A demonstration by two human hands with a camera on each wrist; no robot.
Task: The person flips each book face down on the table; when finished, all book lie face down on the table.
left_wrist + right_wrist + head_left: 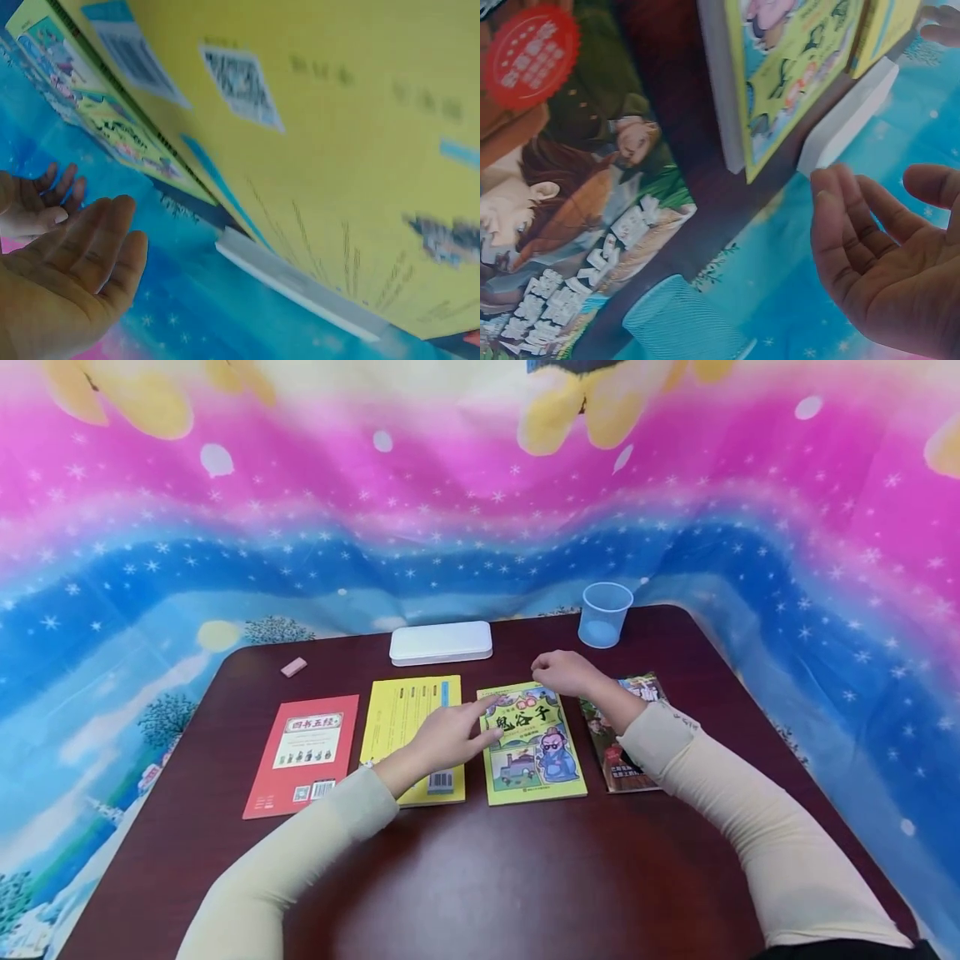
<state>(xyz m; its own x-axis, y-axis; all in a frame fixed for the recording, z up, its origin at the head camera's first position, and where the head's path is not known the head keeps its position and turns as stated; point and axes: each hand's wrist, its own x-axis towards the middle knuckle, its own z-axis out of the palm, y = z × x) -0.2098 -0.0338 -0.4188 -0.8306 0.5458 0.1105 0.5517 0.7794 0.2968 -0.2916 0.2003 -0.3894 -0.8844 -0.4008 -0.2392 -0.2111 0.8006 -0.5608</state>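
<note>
My left hand (438, 739) hovers over a yellow book (401, 718) lying back cover up, its fingers pointing toward a green-yellow comic book (517, 777) with a cartoon figure. In the left wrist view that hand (82, 277) has extended fingers and holds nothing. Above the far right corner of the comic book is my right hand (570, 677), its fingers loosely bent. The right wrist view shows this hand (892, 255) with nothing in its grasp. Partly under the right forearm lies a dark illustrated book (618, 760).
A red book (315, 760) lies at the left of the dark table (480, 877). Along the back are a pink eraser (294, 667), a white case (441, 643) and a translucent blue cup (603, 618). A patterned cloth (465, 543) hangs behind the table.
</note>
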